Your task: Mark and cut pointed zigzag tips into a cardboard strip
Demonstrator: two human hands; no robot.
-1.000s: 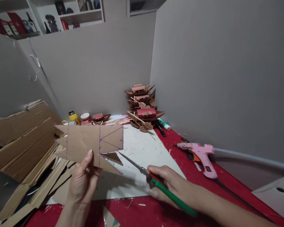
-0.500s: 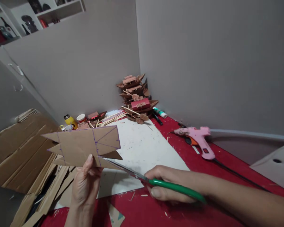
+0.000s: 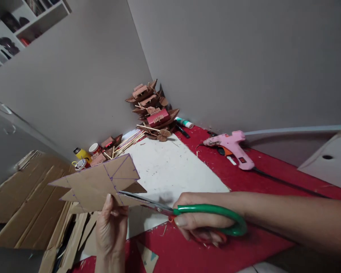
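My left hand [image 3: 111, 227] pinches the lower edge of a brown cardboard cutout [image 3: 98, 185] with purple pen lines and pointed tips at its left side. It is held up above the table. My right hand [image 3: 200, 220] grips green-handled scissors [image 3: 204, 212] whose blades reach left into the cutout's lower right edge, beside a small triangular flap. Below lies a white sheet [image 3: 170, 170] on the red tabletop [image 3: 244, 182].
A pink glue gun [image 3: 231, 146] with a black cord lies right of the white sheet. Small wooden model boats [image 3: 152, 110] are stacked in the corner, with sticks, a yellow bottle [image 3: 81, 153] and a cup nearby. Flattened cardboard sheets [image 3: 22, 204] lean at the left.
The scissors have closed in on the cutout, and their blades now sit in its lower right edge. The view has tilted and shifted, and the cutout is angled more.
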